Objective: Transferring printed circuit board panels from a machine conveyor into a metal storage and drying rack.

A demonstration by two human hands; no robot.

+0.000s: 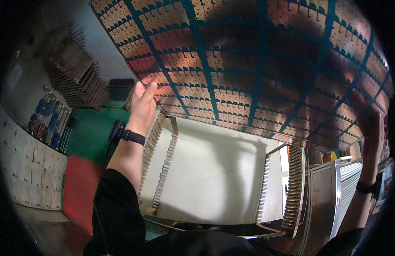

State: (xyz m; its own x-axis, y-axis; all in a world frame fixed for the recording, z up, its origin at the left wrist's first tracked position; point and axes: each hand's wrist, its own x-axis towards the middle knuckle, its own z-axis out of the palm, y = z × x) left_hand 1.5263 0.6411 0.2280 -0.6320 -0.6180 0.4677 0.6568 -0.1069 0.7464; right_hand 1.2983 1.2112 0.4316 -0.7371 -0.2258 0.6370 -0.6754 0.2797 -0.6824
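A large copper-coloured circuit board panel [233,94], divided by dark blue-green strips into many small repeated patterns, fills the upper part of the head view. It is held up and tilted. My left hand [143,104] grips its lower left edge, the thumb up along the face and the other fingers mostly hidden. At the right edge, my right hand [371,119] is closed on the panel, dim in shadow. Below the panel stands a slotted rack [294,187] with toothed bars on both sides and a pale panel [210,170] between them.
Left of me are a red floor patch [80,187], a green floor [88,132] and pale cabinets [31,166]. A stack of racks [76,79] stands farther back. On the right, a grey metal cabinet [321,200] stands close to the slotted rack.
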